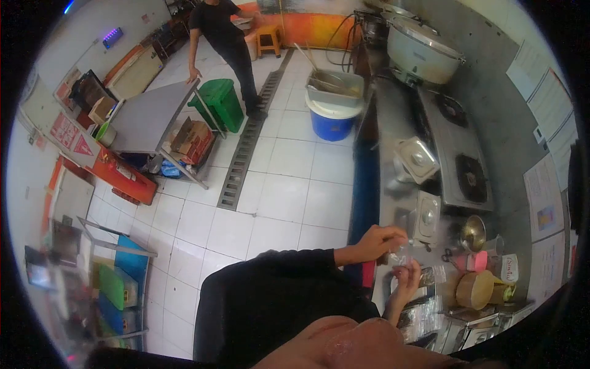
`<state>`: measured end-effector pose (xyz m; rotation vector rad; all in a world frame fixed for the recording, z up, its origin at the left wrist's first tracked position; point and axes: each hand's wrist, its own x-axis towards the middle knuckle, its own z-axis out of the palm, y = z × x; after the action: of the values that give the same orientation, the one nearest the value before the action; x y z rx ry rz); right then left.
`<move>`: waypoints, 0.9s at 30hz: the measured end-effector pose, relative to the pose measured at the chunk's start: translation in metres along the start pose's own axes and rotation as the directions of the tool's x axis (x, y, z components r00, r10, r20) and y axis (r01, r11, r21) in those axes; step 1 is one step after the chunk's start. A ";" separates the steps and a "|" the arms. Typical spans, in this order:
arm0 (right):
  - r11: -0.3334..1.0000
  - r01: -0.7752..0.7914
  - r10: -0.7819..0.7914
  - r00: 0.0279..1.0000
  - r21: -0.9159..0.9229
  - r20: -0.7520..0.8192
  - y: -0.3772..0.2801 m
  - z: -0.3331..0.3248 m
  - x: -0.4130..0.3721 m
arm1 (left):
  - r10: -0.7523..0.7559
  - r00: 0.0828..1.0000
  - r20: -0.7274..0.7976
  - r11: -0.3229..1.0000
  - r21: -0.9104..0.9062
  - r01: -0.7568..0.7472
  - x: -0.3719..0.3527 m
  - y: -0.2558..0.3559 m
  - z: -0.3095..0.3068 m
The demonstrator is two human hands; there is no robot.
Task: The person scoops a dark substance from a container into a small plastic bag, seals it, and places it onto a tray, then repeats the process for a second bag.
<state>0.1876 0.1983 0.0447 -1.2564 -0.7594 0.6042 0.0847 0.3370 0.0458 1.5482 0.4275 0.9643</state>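
Your left grip [373,245] and right grip [407,284], fingertips pinched nearly closed, hold a clear plastic bag [402,253]; being slick, it could slip onto the counter [391,200] beneath.

Counter [388,190]: right side; stove [445,154] on it, large pot [424,52] at far end.
Near stretch: lidded pans [426,220], bowl [473,234], packets [421,317].
Plastic piece [401,252]: between both hands [373,243], over counter.
Bucket [332,126]: floor, left of counter; tub [335,98] on top.
Drain [236,175]: between table [147,117] and bucket.
Bin [222,104]: right of table.
Carton [192,140]: under table.
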 end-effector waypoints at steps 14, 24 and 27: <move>0.992 -0.023 0.019 0.999 -0.125 -0.029 -0.009 0.000 -0.001 | 0.036 0.988 0.148 0.999 0.033 -0.041 -0.015 0.002 0.015; 0.989 0.032 -0.037 0.999 -0.143 -0.035 -0.002 -0.004 -0.001 | 0.015 0.988 0.151 1.000 0.013 -0.017 -0.016 -0.001 0.015; 0.990 0.026 -0.033 0.998 -0.139 -0.047 0.001 -0.006 -0.001 | 0.014 0.987 0.158 1.000 0.001 -0.014 -0.015 0.000 0.015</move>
<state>0.1915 0.1942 0.0428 -1.3806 -0.7882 0.5014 0.0870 0.3164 0.0413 1.6182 0.3062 0.8445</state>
